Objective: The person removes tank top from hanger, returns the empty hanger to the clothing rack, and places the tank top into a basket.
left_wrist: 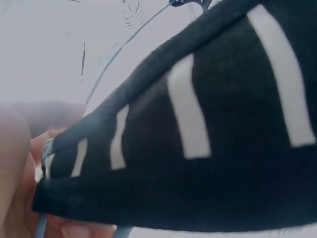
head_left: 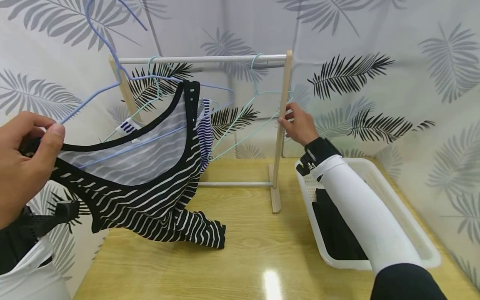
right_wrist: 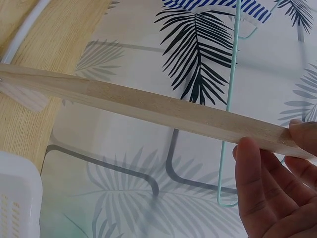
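On the left side of the head view, my left hand (head_left: 26,162) pinches one end of a blue wire hanger (head_left: 91,96) together with the shoulder strap of a black-and-white striped top (head_left: 161,208). The other strap sits over the hanger's far arm, and the lower part of the top hangs bunched above the table. Close up in the left wrist view, the striped strap (left_wrist: 148,144) hides part of the fingers. My right hand (head_left: 300,125) holds the right wooden post (head_left: 283,91) of a small clothes rack between thumb and fingers.
A bare mint-green hanger (head_left: 240,141) hangs on the rack's white rail (head_left: 210,59). Behind the top, a blue-and-white striped garment (head_left: 205,137) hangs from another green hanger. At right, a white basket (head_left: 322,246) with black cloth (head_left: 335,229) stands on the wooden table (head_left: 243,262). Leaf-patterned sheeting surrounds it.
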The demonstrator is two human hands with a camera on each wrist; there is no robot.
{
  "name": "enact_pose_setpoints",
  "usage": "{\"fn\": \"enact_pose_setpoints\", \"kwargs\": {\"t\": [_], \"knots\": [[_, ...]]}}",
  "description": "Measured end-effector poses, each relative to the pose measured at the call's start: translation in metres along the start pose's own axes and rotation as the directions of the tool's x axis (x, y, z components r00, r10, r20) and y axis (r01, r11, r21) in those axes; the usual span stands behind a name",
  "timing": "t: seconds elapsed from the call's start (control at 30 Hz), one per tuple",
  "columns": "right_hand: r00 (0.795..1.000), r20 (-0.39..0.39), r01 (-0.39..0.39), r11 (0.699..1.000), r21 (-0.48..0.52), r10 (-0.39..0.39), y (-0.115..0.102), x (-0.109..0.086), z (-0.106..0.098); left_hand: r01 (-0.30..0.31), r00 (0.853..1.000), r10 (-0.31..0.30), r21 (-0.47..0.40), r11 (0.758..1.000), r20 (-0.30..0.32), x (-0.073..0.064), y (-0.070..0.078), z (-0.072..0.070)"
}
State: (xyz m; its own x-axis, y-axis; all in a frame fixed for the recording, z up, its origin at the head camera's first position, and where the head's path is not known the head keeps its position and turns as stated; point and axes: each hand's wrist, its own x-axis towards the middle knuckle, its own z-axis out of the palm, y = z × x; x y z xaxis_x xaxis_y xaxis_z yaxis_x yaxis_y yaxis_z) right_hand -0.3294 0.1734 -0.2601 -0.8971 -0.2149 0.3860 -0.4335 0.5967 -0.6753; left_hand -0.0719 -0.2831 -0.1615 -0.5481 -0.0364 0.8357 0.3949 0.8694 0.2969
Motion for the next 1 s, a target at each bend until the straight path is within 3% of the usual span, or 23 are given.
{"fn": "enact_pose_setpoints", "kwargs": {"t": [0.2, 0.3, 0.53, 0.67, 0.8, 1.0], "knots": [[1.000, 0.014, 0.004, 1.000, -0.009, -0.004, 0.000, 0.004, -0.003, -0.050, 0.997, 0.046, 0.073, 0.996, 0.055, 0.001, 0.004, 0.008], [0.999, 0.032, 0.004, 1.000, -0.002, -0.004, 0.001, 0.005, -0.005, -0.079, 0.994, 0.073, 0.067, 0.995, 0.085, 0.000, 0.004, 0.015], [0.994, 0.105, 0.004, 0.999, 0.048, -0.009, 0.008, 0.010, -0.008, -0.142, 0.978, 0.143, -0.020, 0.990, 0.155, -0.009, 0.009, 0.032], [0.990, 0.143, 0.002, 0.999, 0.053, -0.009, 0.010, 0.013, -0.011, -0.147, 0.972, 0.163, -0.100, 0.984, 0.170, -0.013, 0.012, 0.045], [0.988, 0.150, 0.020, 1.000, 0.016, -0.022, 0.013, 0.015, -0.014, -0.152, 0.962, 0.190, -0.193, 0.969, 0.198, -0.018, 0.012, 0.061], [0.986, 0.169, -0.009, 0.997, 0.077, -0.005, 0.013, 0.014, -0.016, -0.189, 0.938, 0.252, -0.258, 0.947, 0.237, -0.024, 0.014, 0.086]]}}
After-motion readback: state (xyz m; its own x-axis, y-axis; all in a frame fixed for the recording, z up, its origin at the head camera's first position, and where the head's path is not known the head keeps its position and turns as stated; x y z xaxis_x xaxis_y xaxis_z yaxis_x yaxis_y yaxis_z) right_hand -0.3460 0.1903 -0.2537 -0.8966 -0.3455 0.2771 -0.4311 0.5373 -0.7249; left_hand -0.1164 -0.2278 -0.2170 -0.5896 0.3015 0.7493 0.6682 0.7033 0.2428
